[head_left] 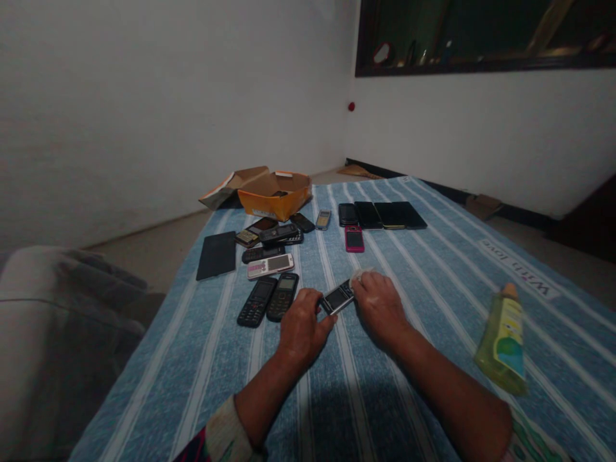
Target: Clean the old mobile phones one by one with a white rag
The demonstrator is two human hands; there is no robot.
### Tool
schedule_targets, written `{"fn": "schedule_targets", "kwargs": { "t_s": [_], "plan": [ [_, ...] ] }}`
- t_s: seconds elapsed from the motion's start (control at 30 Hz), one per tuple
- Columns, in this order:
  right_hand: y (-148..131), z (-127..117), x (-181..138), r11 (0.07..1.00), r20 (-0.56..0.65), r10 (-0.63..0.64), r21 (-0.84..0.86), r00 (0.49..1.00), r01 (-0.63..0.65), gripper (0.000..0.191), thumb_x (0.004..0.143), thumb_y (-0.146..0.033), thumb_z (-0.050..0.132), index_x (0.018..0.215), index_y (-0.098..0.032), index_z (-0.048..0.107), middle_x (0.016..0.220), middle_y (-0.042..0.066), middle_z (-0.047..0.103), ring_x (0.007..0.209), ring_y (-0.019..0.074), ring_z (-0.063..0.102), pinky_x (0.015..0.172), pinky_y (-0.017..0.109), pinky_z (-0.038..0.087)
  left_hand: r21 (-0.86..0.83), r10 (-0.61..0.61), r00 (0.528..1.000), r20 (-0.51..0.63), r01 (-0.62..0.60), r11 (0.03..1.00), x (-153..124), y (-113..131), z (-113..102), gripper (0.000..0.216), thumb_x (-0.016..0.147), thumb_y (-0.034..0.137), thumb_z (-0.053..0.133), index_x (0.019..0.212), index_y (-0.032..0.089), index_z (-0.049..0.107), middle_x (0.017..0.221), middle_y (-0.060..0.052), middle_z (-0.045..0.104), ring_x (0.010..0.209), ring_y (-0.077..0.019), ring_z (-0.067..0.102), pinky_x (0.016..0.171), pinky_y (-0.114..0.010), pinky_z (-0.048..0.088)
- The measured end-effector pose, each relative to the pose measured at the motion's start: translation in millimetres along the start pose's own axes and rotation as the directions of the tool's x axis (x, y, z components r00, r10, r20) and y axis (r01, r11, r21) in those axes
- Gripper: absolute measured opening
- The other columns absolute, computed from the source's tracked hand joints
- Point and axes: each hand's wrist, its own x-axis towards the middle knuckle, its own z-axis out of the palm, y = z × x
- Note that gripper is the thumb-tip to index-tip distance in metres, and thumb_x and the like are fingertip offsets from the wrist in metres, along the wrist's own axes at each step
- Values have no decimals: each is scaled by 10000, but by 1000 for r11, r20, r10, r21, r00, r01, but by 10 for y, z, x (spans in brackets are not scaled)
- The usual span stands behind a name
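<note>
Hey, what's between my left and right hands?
In the head view, a dark phone with silver edges, held by your left hand at one end, your right hand at the other.

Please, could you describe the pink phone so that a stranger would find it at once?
On the blue striped cloth, find the row of dark devices near the far end. Just in front of its left end lies the pink phone. Its pink colour sets it apart from those dark neighbours.
</note>
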Motion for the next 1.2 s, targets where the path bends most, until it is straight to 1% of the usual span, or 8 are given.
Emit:
{"fn": "schedule_targets", "kwargs": {
  "t_s": [0.23,0.33,0.53,0.63,0.73,0.87,0.93,1.2],
  "plan": [
    [-392,-50,-117,979,-94,-190,52,977,196,199,908,-131,511,1041,-82,650,962,142,617,888,263,485,782,397,402,-3,33,999,-29,-33,999,0,-9,13,136,762,212,571,889,163,562,863,-39,549,748,-190,566,706,-325,476],
    [-415,-51,-122,971,-120,-221,72,968,230,205,916,-128,496,1042,-88,652,967,136,620,922,266,490,812,404,410,4,40,999,-33,-40,999,-2,-10,13,119,780,226,558,881,163,560,852,-41,546,746,-193,562,707,-328,478],
    [-94,-15,-87,997,-68,-59,41,996,62,234,901,-110,526,1102,-90,644,987,145,620,975,274,489,829,393,416,2,14,1000,4,-14,1000,-3,-8,-3,235,726,218,637,944,151,580,899,-49,565,776,-201,581,727,-340,484],
    [-36,-21,-96,1000,-54,-10,2,998,10,257,894,-100,522,1124,-79,637,983,153,616,943,275,489,807,390,420,-8,11,1000,5,-11,1000,-2,-5,-8,231,723,209,642,938,155,578,912,-51,570,782,-199,587,741,-343,487],
    [-146,-39,-139,999,-63,-36,-8,997,36,250,893,-96,508,1104,-76,640,970,155,613,893,270,488,775,393,418,-5,13,1000,5,-13,1000,-3,-12,-1,233,720,201,641,940,159,576,909,-49,572,782,-197,587,753,-347,492],
    [-354,-46,-204,984,-136,-165,41,977,172,224,901,-117,500,1062,-74,650,982,160,618,930,281,489,790,404,413,-22,25,1000,-9,-26,999,-6,-29,14,206,744,215,613,941,171,570,917,-49,575,776,-190,586,747,-341,500],
    [-378,-46,-213,978,-155,-191,59,969,202,221,907,-119,493,1054,-73,652,978,160,621,942,280,490,800,405,409,-37,35,999,-19,-36,999,-5,-28,8,192,752,225,604,936,182,571,915,-42,578,765,-183,587,741,-335,503],
    [-38,-55,-142,1000,-63,3,-8,998,-3,237,899,-96,504,1091,-93,644,1005,160,608,947,275,483,799,392,402,5,27,1000,14,-27,1000,11,43,-81,221,743,267,640,932,158,608,893,-47,591,778,-201,607,733,-344,508]
  ]
}}
